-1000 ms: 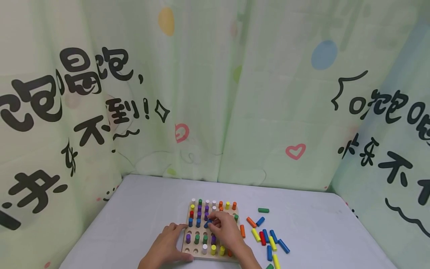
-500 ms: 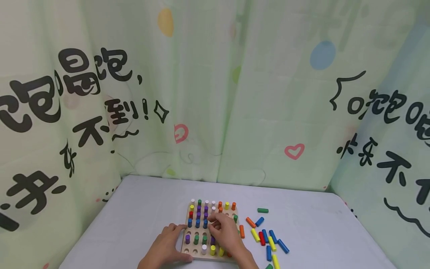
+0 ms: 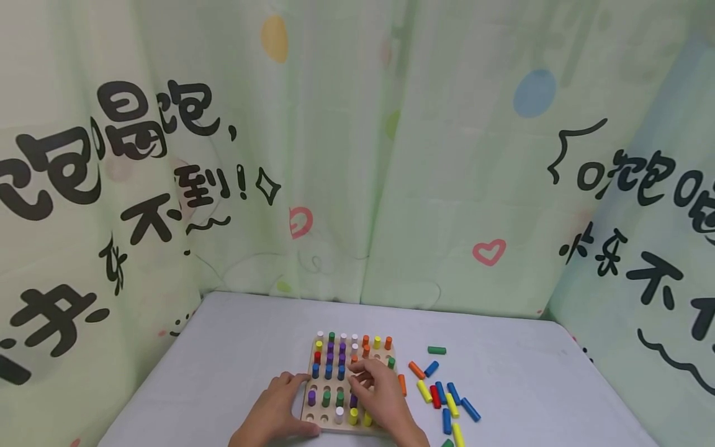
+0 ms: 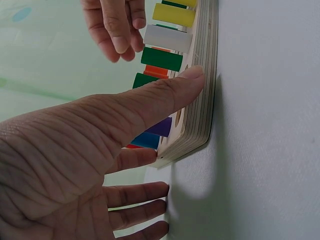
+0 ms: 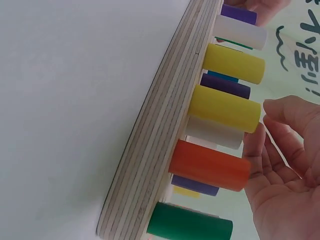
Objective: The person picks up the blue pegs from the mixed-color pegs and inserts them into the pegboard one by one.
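A wooden pegboard stands on the white table, with coloured pegs upright in many of its holes. Three blue pegs stand side by side in one row, the rightmost blue peg just left of my right fingertips. My right hand hovers over the board's right half, fingers loosely bent and nothing between them. At the near left corner my left hand touches the board, its thumb straight along the front edge and its fingers stretched by the left side. My right hand covers some pegs and holes.
Loose pegs lie on the table to the right, among them a red peg, several blue and yellow ones, and a green peg farther back. A pale green curtain with black lettering hangs behind the table.
The tilted blue peg in my right fingers has gone upright into the row beside two other blue pegs. My right hand has let go and drawn slightly right. My left hand stays at the corner.
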A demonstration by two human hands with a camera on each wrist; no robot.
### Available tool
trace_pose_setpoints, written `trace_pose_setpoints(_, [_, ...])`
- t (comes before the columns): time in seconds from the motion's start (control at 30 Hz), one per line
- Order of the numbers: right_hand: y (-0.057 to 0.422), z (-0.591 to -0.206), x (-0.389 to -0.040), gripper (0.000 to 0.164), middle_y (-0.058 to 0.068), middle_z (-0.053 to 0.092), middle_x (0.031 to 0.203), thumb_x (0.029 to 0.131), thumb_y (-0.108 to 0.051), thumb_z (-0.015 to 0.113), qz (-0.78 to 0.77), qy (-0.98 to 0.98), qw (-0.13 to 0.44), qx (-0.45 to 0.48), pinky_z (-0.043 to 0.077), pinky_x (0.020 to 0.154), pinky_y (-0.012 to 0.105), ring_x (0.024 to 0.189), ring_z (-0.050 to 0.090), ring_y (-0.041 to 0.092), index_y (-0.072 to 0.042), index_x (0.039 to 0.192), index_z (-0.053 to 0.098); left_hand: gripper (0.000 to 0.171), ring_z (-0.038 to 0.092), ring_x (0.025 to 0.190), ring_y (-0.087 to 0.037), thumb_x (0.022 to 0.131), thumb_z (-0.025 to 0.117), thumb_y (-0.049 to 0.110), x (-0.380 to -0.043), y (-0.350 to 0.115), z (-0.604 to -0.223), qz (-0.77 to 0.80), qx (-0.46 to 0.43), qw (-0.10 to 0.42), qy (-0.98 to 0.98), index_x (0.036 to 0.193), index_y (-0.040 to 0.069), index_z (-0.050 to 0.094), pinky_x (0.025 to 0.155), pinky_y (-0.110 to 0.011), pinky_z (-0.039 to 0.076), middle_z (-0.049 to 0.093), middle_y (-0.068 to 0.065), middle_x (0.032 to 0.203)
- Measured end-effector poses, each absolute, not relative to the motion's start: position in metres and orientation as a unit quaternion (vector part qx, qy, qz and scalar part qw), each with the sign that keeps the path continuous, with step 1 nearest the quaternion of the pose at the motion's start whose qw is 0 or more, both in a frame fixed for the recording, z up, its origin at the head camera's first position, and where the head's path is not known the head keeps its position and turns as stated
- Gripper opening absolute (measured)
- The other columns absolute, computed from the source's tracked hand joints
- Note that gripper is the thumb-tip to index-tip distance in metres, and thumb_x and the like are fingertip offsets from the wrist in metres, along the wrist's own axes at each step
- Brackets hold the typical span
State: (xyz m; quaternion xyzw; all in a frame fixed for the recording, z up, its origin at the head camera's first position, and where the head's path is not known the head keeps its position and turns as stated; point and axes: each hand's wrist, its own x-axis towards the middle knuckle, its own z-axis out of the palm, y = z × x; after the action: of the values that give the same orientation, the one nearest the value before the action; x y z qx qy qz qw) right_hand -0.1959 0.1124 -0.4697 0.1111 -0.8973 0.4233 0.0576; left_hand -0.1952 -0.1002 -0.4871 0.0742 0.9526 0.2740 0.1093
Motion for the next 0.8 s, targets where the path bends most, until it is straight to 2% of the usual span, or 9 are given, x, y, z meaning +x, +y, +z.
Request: trace_pose_setpoints(0.8, [0.135, -0.462, -0.167, 0.017, 0.001, 0.066, 0.101, 0.088, -0.016, 0.068, 0.42, -0.9, 0.045, 0.11, 0.052, 0.066, 0.016, 0.079, 0.06, 0.004, -0.01, 0.105, 0.067, 0.094, 0.048, 0.097, -0.028, 0.052, 0.088, 0.056, -0.196, -0.098, -0.489, 0.275, 0.071, 0.107, 0.953, 0.129, 0.012, 0.057, 0.092, -0.058, 0.045, 0.054, -0.013, 0.113])
